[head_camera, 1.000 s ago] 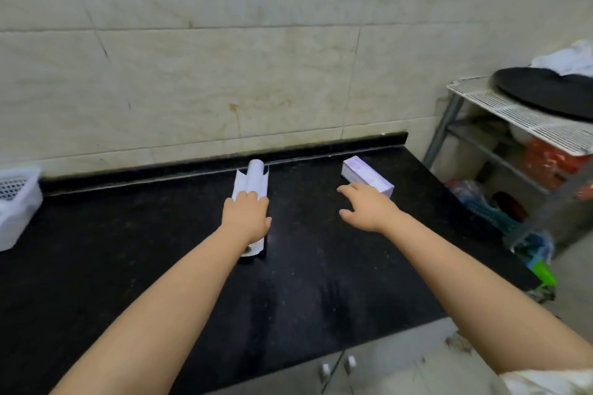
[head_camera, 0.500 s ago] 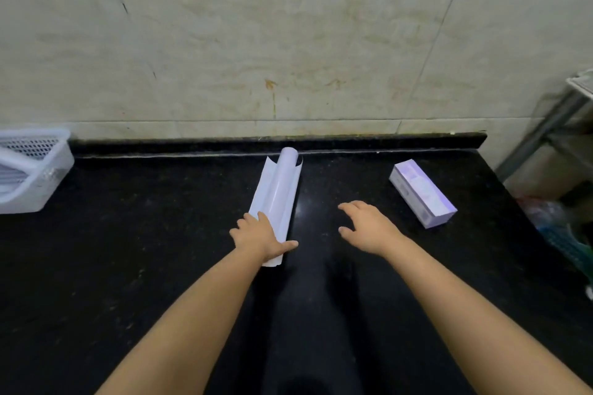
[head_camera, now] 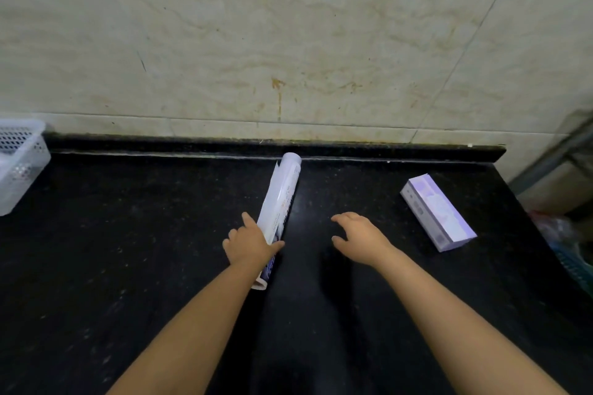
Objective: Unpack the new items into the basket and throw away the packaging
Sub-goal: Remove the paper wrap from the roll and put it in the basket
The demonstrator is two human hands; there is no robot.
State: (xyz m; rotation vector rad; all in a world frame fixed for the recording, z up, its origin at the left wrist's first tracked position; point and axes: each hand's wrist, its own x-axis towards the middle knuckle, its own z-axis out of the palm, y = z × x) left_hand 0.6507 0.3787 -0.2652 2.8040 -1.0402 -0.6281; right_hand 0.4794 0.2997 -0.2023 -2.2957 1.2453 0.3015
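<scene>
Head view, left to right: a white perforated basket [head_camera: 19, 163] sits at the far left edge of the black countertop [head_camera: 128, 250], well apart from everything else. Any carry to it is therefore long, and a loosely held item could drop on the way.

Near the middle, the left hand [head_camera: 248, 244] rests on the near end of a white rolled pack [head_camera: 280, 202] that lies on the counter pointing toward the wall. The fingers lie over it and the thumb reaches across, so it looks pressed or lightly clasped; whether the hand has really closed around it cannot be told. The pack is round with a loose flap along its side, so it will probably roll under a one-sided push, or the flap may tear unevenly if pulled before the roll is steadied.

The right hand [head_camera: 359, 236] hovers just beside the pack, fingers spread and curled, holding nothing. Farther right a pale purple carton [head_camera: 438, 212] lies flat, not far from the counter's right end; a careless sweep could knock it off.
</scene>
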